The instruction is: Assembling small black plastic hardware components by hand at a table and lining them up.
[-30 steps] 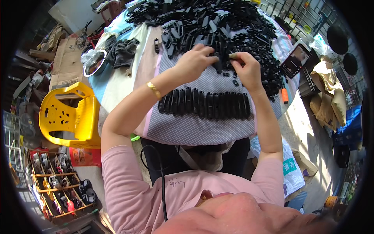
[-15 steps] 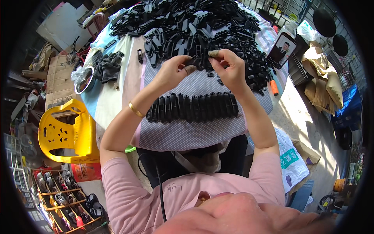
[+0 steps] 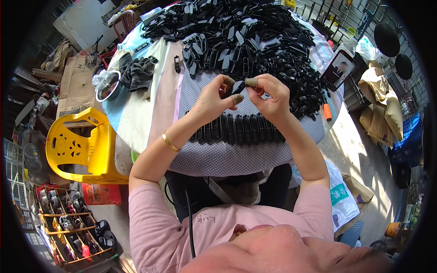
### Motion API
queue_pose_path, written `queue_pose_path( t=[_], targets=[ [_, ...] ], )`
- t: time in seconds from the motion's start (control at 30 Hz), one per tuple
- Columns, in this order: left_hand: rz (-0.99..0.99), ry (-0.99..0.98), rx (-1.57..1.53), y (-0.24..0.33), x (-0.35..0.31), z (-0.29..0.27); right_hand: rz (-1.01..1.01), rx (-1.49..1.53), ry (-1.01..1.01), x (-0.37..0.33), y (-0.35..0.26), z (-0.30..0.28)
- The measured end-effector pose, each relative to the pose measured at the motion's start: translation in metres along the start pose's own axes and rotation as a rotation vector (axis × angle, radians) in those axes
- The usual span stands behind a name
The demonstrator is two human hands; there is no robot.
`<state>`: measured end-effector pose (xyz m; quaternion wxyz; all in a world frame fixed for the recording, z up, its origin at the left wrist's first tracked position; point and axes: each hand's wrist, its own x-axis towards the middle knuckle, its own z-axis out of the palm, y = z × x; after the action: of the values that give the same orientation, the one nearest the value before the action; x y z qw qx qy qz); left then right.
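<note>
A: Left to right, then. Anything at the far left?

B: A yellow moulded-plastic chair with a pierced back, beside the rounded, cloth-covered tabletop. On the cloth, a white-rimmed bowl with clear crinkled plastic inside; just right of that, a crumpled dark-grey fabric bundle. Farther right, a lone narrow black part, near the pile's edge.

A: And the left hand?

B: Mostly closed, with thumb and fingers curled around a small elongated black piece. Tan coverings over some fingertips.

A: Position of the piece, exactly?

B: At the left fingertips, between both hands, raised over the cloth. Just beside the right fingertips; touching or not, cannot tell.

A: Its look?

B: Smooth and dark, with a slightly greyish face, tilted, upper end to the right. Finer detail too small to tell.

A: Around it?

B: Toward the body, a row of slim black parts, packed side by side. Beyond the hands, a broad heap of loose black parts.

A: The right hand?

B: Thumb and forefinger bent close together; anything pinched there, cannot tell.

A: Farther right?

B: A dark upright phone with a lit screen, then an orange cylindrical handle.
</note>
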<state>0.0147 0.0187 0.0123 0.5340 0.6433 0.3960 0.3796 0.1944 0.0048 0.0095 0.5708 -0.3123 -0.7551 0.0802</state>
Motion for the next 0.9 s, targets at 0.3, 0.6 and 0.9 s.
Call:
queue_pose_path(
  t=[0.3, 0.6, 0.9],
  targets=[
    [-0.136, -0.077, -0.507, 0.000, -0.006, 0.002, -0.020, -0.098, 0.065, -0.002, -0.001, 0.004],
    [-0.046, -0.151, -0.517, -0.005, -0.008, 0.004, -0.155, -0.303, 0.055, -0.002, -0.003, 0.004],
    [0.017, -0.046, -0.441, -0.003, -0.012, 0.011, -0.087, -0.336, 0.058, -0.006, -0.010, 0.006]
  ],
)
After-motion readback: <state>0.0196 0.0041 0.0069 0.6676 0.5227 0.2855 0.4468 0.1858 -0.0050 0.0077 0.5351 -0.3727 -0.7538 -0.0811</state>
